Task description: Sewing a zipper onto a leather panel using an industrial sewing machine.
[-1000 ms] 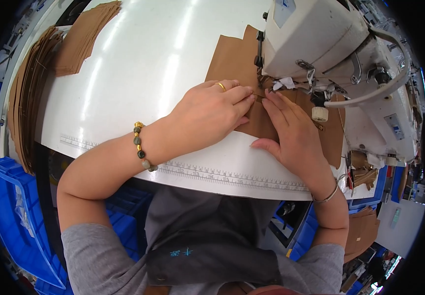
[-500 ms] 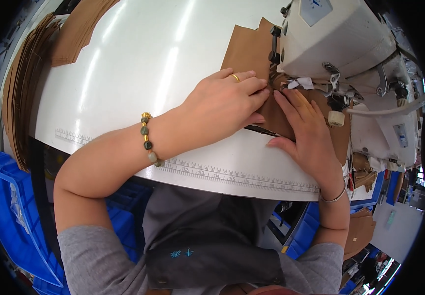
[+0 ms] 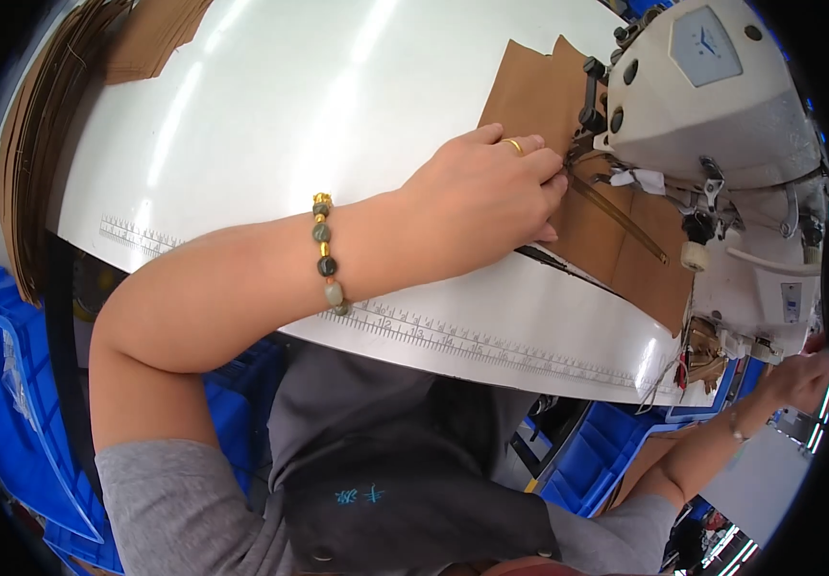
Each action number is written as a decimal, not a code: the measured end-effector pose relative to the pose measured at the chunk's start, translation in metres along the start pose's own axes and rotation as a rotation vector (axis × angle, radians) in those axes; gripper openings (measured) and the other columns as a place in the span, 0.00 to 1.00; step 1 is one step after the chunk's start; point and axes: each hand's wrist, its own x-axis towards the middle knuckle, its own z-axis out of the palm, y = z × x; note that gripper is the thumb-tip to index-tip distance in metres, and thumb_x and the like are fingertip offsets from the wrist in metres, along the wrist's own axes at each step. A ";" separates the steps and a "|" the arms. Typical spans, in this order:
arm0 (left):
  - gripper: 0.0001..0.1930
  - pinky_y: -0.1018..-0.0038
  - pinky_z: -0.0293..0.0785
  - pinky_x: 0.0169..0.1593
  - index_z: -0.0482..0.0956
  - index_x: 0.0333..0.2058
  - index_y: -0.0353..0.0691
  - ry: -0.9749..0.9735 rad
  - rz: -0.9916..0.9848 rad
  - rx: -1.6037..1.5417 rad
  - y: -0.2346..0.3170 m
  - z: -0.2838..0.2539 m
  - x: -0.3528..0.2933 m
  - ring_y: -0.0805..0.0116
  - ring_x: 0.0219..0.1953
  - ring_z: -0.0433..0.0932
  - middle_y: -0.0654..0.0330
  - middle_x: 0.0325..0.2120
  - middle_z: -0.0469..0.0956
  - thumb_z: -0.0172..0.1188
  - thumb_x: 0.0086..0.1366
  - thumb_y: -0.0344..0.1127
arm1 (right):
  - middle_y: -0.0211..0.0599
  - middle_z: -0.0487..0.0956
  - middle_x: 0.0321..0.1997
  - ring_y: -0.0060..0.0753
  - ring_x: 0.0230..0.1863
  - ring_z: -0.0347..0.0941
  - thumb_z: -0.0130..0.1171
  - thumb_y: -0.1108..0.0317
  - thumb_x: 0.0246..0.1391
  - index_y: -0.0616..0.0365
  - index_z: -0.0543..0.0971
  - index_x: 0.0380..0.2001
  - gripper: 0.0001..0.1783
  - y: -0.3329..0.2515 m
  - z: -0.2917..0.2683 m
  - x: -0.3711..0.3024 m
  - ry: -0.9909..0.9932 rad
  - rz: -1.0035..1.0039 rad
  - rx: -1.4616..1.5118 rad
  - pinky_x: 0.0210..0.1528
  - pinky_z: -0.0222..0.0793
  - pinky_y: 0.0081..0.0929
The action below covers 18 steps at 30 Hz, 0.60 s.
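Observation:
My left hand (image 3: 496, 197) lies on a brown sheet-like piece (image 3: 534, 91) at the sewing machine (image 3: 693, 96). Its fingers press down beside the needle area and the thumb stands apart from them; it grips nothing that I can see. A narrow darker strip (image 3: 621, 223) runs slantwise across the piece, from under the machine's foot toward the near right. The foot is partly hidden behind machine parts and my fingertips. My right hand (image 3: 803, 382) is off the piece, at the far right rim beyond the machine's near end; its fingers are too dark and small to make out.
A white table (image 3: 270, 125) with a ruler scale along its near edge bears the work. Stacked brown pieces (image 3: 40, 144) stand at the far left, with another brown piece (image 3: 150, 43) beside them. Blue bins (image 3: 25, 384) sit below the table on both sides.
My right hand has left the brown piece and moved out to the far right, uncovering the narrow strip. My left hand stays on the piece. The whole view has shifted somewhat.

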 end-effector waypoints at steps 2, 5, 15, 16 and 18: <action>0.22 0.68 0.75 0.61 0.83 0.53 0.40 -0.010 -0.004 -0.004 0.000 0.000 0.000 0.66 0.59 0.77 0.64 0.52 0.81 0.67 0.66 0.47 | 0.41 0.87 0.42 0.31 0.35 0.78 0.53 0.60 0.73 0.70 0.84 0.49 0.21 0.114 -0.022 0.033 -0.009 0.144 -0.341 0.38 0.72 0.27; 0.22 0.69 0.75 0.60 0.83 0.52 0.39 0.008 -0.011 -0.002 0.001 0.000 0.001 0.66 0.57 0.78 0.63 0.50 0.81 0.68 0.66 0.47 | 0.41 0.86 0.45 0.32 0.40 0.80 0.54 0.59 0.72 0.68 0.83 0.53 0.22 0.239 -0.034 0.043 -0.358 0.316 -0.319 0.44 0.75 0.30; 0.23 0.70 0.76 0.55 0.84 0.50 0.37 0.025 0.000 -0.043 0.002 0.001 0.000 0.65 0.52 0.81 0.62 0.43 0.81 0.69 0.64 0.49 | 0.40 0.84 0.56 0.33 0.56 0.81 0.59 0.56 0.69 0.64 0.79 0.62 0.26 0.170 -0.031 -0.079 0.027 0.708 -0.274 0.54 0.78 0.31; 0.23 0.70 0.76 0.54 0.84 0.49 0.37 -0.001 -0.006 -0.049 0.002 0.000 0.000 0.66 0.51 0.81 0.62 0.43 0.81 0.68 0.64 0.49 | 0.39 0.83 0.57 0.32 0.53 0.81 0.58 0.54 0.70 0.64 0.80 0.61 0.26 0.164 -0.028 -0.079 0.088 0.765 -0.078 0.51 0.77 0.30; 0.23 0.70 0.76 0.54 0.84 0.49 0.36 0.013 -0.004 -0.018 0.004 -0.001 0.000 0.66 0.51 0.81 0.62 0.43 0.81 0.68 0.65 0.49 | 0.39 0.83 0.57 0.32 0.51 0.81 0.57 0.52 0.71 0.63 0.81 0.60 0.27 0.161 -0.028 -0.071 0.145 0.812 0.125 0.49 0.77 0.30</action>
